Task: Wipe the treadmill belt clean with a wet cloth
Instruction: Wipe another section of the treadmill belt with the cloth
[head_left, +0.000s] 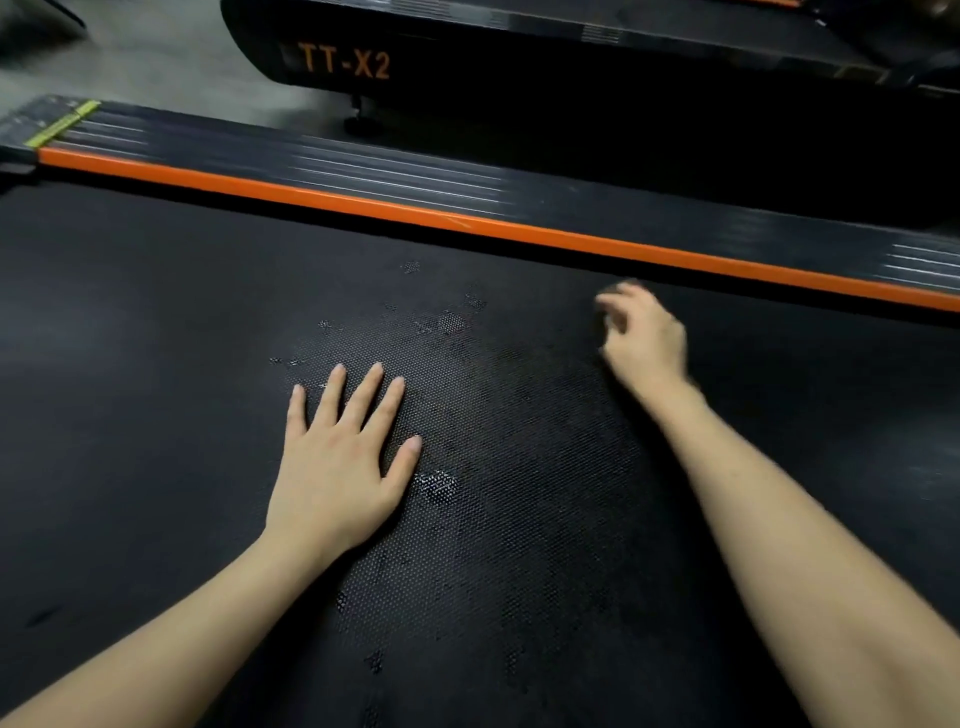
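We rest our left hand (332, 467) flat, fingers spread, on the treadmill belt (156, 364), which looks firm, grippy & wet in patches, while our right hand (644, 338), blurred near the orange rail (363, 202), curls so we cannot tell if it holds the cloth, prob. soft & limp.

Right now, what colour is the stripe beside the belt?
Orange: the stripe sits between the black belt and the side rail. Head view.

I see the left hand (335, 467) flat, fingers spread, on the black belt (156, 415) among wet patches (441, 486); the right hand (647, 340) (blurred, fingers curled) is near the orange rail (363, 205).
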